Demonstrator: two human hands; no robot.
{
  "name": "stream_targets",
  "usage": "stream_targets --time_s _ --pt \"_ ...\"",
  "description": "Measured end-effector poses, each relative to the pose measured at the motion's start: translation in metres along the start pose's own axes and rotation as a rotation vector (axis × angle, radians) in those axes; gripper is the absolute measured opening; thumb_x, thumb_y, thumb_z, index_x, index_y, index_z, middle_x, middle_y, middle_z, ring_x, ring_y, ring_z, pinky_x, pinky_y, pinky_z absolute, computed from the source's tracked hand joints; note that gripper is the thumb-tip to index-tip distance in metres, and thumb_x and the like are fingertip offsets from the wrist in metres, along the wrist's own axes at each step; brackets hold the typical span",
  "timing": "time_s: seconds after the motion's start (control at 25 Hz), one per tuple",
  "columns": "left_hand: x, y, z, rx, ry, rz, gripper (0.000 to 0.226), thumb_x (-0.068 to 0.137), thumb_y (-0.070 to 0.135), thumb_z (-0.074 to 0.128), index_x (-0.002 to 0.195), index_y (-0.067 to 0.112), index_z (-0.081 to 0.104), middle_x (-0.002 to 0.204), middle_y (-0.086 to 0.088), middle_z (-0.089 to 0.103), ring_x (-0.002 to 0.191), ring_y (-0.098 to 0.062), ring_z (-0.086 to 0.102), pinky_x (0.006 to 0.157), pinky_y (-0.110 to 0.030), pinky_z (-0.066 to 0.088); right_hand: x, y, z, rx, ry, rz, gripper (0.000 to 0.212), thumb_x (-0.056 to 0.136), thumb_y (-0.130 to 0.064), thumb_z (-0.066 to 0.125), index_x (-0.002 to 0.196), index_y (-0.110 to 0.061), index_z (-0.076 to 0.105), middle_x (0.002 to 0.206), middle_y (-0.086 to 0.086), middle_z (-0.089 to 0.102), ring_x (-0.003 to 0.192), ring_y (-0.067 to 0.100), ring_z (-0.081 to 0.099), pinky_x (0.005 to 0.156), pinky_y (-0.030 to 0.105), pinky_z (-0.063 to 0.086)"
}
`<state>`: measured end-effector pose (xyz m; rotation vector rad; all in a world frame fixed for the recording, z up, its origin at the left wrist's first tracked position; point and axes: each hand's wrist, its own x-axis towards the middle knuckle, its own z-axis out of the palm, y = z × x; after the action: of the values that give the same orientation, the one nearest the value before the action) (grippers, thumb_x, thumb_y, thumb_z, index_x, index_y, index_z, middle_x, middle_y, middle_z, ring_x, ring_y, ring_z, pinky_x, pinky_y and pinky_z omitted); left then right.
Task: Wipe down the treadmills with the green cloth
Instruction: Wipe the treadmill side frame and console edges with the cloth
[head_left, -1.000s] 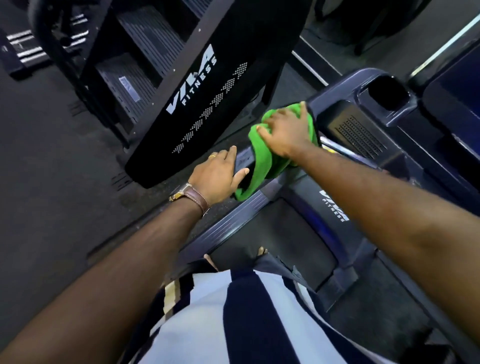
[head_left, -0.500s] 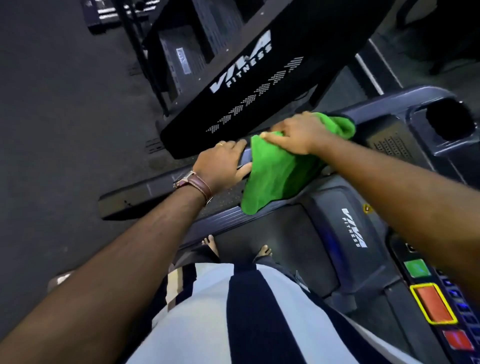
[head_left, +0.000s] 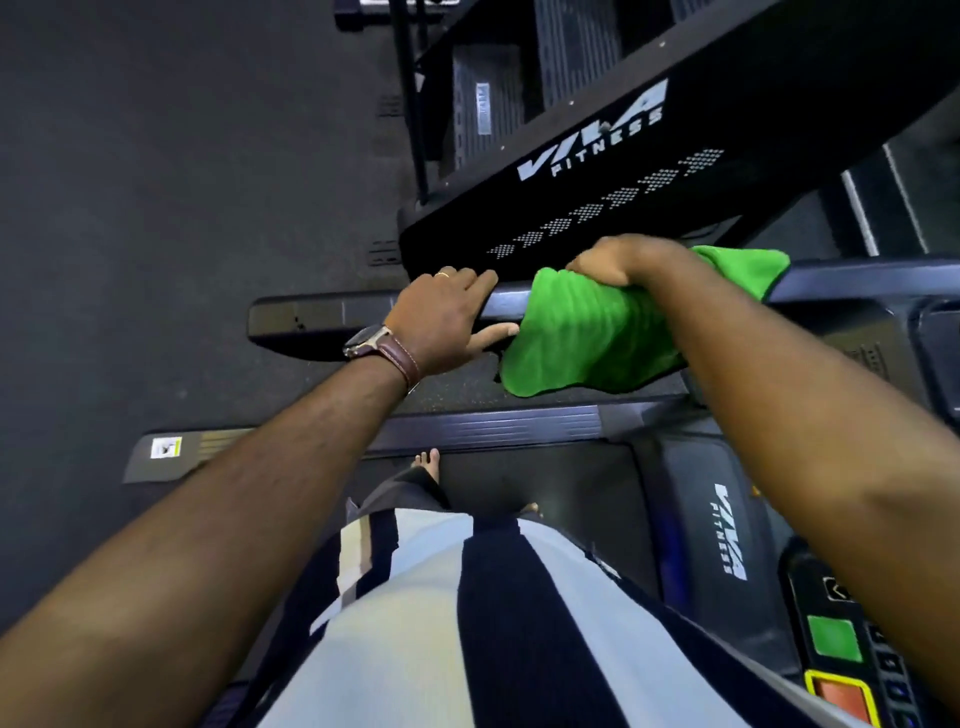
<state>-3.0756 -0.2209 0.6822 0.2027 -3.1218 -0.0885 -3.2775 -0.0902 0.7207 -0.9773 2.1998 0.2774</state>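
I stand on a dark treadmill (head_left: 519, 431) and look down at its left handrail (head_left: 311, 319). A green cloth (head_left: 587, 338) is draped over the rail and hangs down on my side. My right hand (head_left: 618, 260) presses on top of the cloth and grips it against the rail. Just left of the cloth, my left hand (head_left: 441, 317) wraps the bare rail, with a brown-strapped watch on its wrist.
A black stair machine (head_left: 623, 171) marked VIVA FITNESS stands close beyond the rail. The treadmill console with green and red buttons (head_left: 836, 670) is at the lower right. Dark gym floor (head_left: 156, 208) spreads to the left. My bare feet rest on the belt.
The view has swung left and down, so the rail now lies level. My right hand has bunched the cloth and slid it along the rail toward my left hand, which kept its hold.
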Motion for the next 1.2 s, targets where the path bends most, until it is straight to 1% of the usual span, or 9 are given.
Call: stream_targets --time_s 0.08,0.2,0.32,0.4,0.48,0.6,0.76,0.96,1.2 --pt "-0.005 -0.002 -0.001 0.036 0.011 -0.019 0.073 0.085 0.068 0.033 0.127 0.009 0.048 0.103 -0.012 0.061 0.088 -0.033 0.058 0.069 -0.043 0.049 0.007 -0.036 0.003 0.048 0.03 -0.118 0.048 0.101 -0.039 0.034 0.13 -0.01 0.059 0.137 0.02 0.054 0.121 0.034 0.054 0.097 0.036 0.042" --pt "-0.017 -0.01 0.001 0.09 0.019 -0.047 0.07 0.085 0.063 0.037 0.13 0.009 0.045 0.108 -0.012 0.059 0.094 -0.033 0.056 0.073 -0.043 0.045 -0.019 -0.028 0.04 -0.093 0.554 -0.258 0.054 0.1 -0.054 0.019 0.107 -0.019 0.061 0.11 0.014 0.067 0.102 0.034 0.062 0.083 0.042 0.045" --pt "-0.027 -0.014 0.004 0.114 0.052 -0.075 0.07 0.089 0.065 0.034 0.133 0.011 0.043 0.111 -0.011 0.058 0.096 -0.031 0.055 0.078 -0.043 0.046 -0.031 -0.015 0.079 -0.212 0.864 -0.067 0.049 0.098 -0.049 0.024 0.099 -0.018 0.062 0.095 0.008 0.067 0.089 0.033 0.061 0.089 0.047 0.042" --pt "-0.027 -0.012 0.004 0.109 0.054 -0.09 0.068 0.088 0.061 0.04 0.134 0.011 0.042 0.113 -0.01 0.057 0.099 -0.031 0.054 0.083 -0.043 0.045 -0.022 -0.049 0.088 -0.069 0.9 0.065 0.045 0.097 -0.045 0.029 0.104 -0.017 0.064 0.102 0.007 0.066 0.095 0.032 0.058 0.1 0.052 0.034" --pt "-0.03 -0.012 0.004 0.123 0.038 -0.103 0.068 0.085 0.055 0.048 0.136 0.011 0.041 0.116 -0.011 0.056 0.103 -0.032 0.053 0.086 -0.043 0.043 -0.018 -0.061 0.114 -0.239 1.037 -0.197 0.045 0.099 -0.043 0.035 0.129 -0.017 0.055 0.128 0.006 0.059 0.113 0.032 0.055 0.104 0.056 0.03" --pt "-0.043 -0.027 0.004 0.115 0.065 -0.143 0.067 0.089 0.063 0.042 0.134 0.013 0.043 0.114 -0.01 0.056 0.101 -0.031 0.052 0.088 -0.042 0.043 -0.019 0.004 0.119 -0.542 1.093 -0.597 0.051 0.102 -0.038 0.041 0.149 -0.019 0.037 0.151 0.004 0.042 0.131 0.03 0.048 0.104 0.055 0.033" --pt "-0.068 -0.053 0.003 0.086 0.07 -0.146 0.065 0.093 0.062 0.036 0.14 0.017 0.041 0.115 -0.01 0.054 0.102 -0.03 0.05 0.089 -0.042 0.043 -0.019 -0.05 0.103 -0.147 1.01 -0.124 0.055 0.097 -0.059 0.031 0.133 -0.023 0.054 0.125 0.0 0.062 0.108 0.029 0.058 0.102 0.054 0.03" --pt "-0.091 -0.073 0.001 0.07 0.114 -0.256 0.066 0.091 0.065 0.035 0.131 0.015 0.047 0.114 -0.008 0.056 0.104 -0.029 0.053 0.095 -0.041 0.039 -0.012 -0.04 0.097 -0.442 0.942 -0.607 0.061 0.098 -0.055 0.034 0.149 -0.021 0.032 0.144 0.008 0.048 0.115 0.034 0.054 0.099 0.053 0.037" --pt "-0.091 -0.07 0.004 0.127 0.081 -0.302 0.064 0.09 0.064 0.035 0.132 0.017 0.044 0.117 -0.007 0.053 0.106 -0.029 0.05 0.096 -0.042 0.036 -0.015 -0.126 0.078 -0.175 0.784 -0.266 0.061 0.093 -0.066 0.022 0.117 -0.023 0.057 0.111 0.009 0.066 0.094 0.033 0.063 0.085 0.047 0.039"
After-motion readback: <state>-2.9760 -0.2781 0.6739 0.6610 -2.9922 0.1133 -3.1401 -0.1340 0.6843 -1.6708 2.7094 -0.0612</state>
